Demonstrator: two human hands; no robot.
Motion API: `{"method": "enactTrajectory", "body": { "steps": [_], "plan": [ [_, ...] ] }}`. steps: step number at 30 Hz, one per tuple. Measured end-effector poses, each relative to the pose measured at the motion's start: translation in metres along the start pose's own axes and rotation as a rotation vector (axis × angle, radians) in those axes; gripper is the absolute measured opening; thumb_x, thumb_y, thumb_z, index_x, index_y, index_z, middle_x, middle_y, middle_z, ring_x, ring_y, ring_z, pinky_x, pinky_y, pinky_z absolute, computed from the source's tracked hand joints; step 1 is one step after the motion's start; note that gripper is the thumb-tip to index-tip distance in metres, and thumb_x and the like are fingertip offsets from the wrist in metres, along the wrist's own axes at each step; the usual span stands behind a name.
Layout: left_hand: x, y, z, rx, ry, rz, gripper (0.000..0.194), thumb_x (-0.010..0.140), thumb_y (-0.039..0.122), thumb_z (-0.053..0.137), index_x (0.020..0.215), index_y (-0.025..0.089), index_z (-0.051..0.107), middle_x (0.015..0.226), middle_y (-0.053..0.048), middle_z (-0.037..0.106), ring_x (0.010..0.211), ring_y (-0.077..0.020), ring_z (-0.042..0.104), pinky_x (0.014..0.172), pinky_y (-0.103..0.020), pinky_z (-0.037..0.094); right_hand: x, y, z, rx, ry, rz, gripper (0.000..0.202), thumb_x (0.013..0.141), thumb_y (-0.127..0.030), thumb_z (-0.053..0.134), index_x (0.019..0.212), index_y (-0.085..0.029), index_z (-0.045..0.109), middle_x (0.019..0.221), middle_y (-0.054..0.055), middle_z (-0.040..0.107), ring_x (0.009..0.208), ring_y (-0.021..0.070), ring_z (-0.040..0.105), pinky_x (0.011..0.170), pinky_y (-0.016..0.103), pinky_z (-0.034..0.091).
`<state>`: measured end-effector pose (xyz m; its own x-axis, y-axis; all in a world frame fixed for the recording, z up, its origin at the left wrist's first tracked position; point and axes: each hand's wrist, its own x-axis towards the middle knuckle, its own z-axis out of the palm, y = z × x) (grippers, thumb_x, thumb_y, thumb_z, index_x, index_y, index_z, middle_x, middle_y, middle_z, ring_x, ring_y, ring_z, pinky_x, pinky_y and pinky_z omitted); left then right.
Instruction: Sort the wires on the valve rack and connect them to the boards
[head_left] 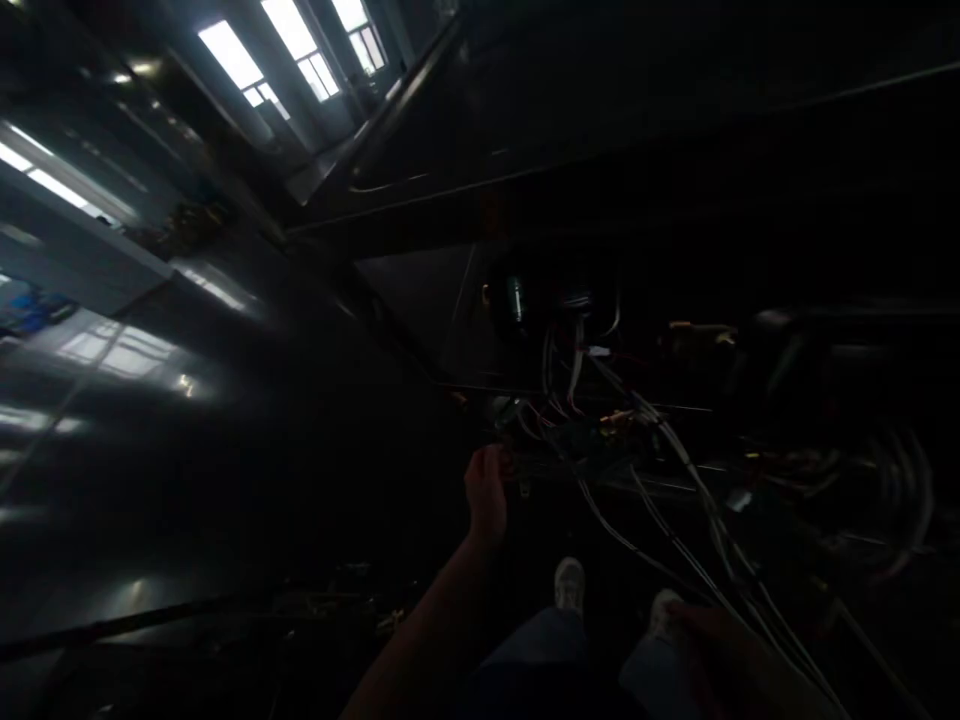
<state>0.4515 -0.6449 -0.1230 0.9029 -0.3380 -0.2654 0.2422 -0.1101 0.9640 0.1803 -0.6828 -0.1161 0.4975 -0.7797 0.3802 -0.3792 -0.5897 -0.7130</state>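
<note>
The scene is very dark. My left hand is raised at the near left end of a long dark rail, with its fingers curled in; what they hold, if anything, is hidden in shadow. A small green board-like part with thin wires lies just to the right of this hand. My right hand is low on the right, beside a bundle of pale wires that hangs down past it. Its fingers are too dark to make out.
A large dark panel juts overhead. Round black parts with wires sit inside the housing, and a brass-coloured fitting is to their right. My shoes are below. Shiny floor stretches left toward bright windows.
</note>
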Motion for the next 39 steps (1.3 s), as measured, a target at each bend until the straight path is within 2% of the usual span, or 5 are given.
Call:
{"method": "enactTrajectory", "body": {
  "steps": [4,10,18,23,39],
  "plan": [
    [0.015,0.012,0.017,-0.209,0.0,-0.189,0.053,0.064,0.061,0.062,0.082,0.011,0.062,0.065,-0.001,0.058,0.054,-0.0092,0.054,0.052,-0.022,0.041,0.047,-0.028,0.059,-0.066,-0.099,-0.25,0.029,0.093,-0.027,0.039,0.116,-0.02,0.055,0.103,0.008,0.065,0.092,0.0189,0.064,0.072,0.031,0.057],
    [0.028,0.022,0.032,-0.406,-0.077,-0.23,0.043,0.053,0.038,0.078,0.085,0.012,0.064,0.066,0.001,0.062,0.055,-0.0083,0.055,0.054,-0.021,0.041,0.121,-0.044,0.104,-0.198,-0.079,-0.253,0.054,0.094,-0.037,0.034,0.142,-0.014,0.024,0.136,0.019,0.041,0.127,0.0298,0.039,0.095,0.051,0.043],
    [0.006,0.018,0.024,-0.209,-0.138,0.02,0.018,0.066,0.025,0.068,0.081,0.016,0.069,0.075,-0.003,0.069,0.066,-0.0129,0.061,0.06,-0.022,0.045,0.139,-0.051,0.107,-0.314,-0.126,-0.143,0.051,0.093,-0.045,0.035,0.133,-0.013,0.04,0.116,0.017,0.059,0.102,0.0276,0.06,0.081,0.041,0.052],
    [0.003,0.01,0.02,-0.093,-0.162,0.053,0.019,0.069,0.023,0.065,0.085,0.015,0.069,0.076,-0.004,0.07,0.068,-0.0143,0.062,0.062,-0.023,0.045,0.136,-0.052,0.105,-0.334,-0.082,-0.128,0.049,0.093,-0.046,0.035,0.121,-0.008,0.05,0.102,0.017,0.065,0.082,0.0237,0.066,0.066,0.033,0.054],
    [-0.002,0.012,0.02,-0.166,-0.14,0.032,0.015,0.067,0.021,0.067,0.082,0.018,0.069,0.073,-0.002,0.068,0.066,-0.0134,0.059,0.062,-0.023,0.044,0.141,-0.059,0.102,-0.255,-0.066,-0.016,0.043,0.089,-0.048,0.042,0.111,-0.014,0.055,0.095,0.012,0.066,0.079,0.0204,0.066,0.061,0.028,0.05]
  ]
}}
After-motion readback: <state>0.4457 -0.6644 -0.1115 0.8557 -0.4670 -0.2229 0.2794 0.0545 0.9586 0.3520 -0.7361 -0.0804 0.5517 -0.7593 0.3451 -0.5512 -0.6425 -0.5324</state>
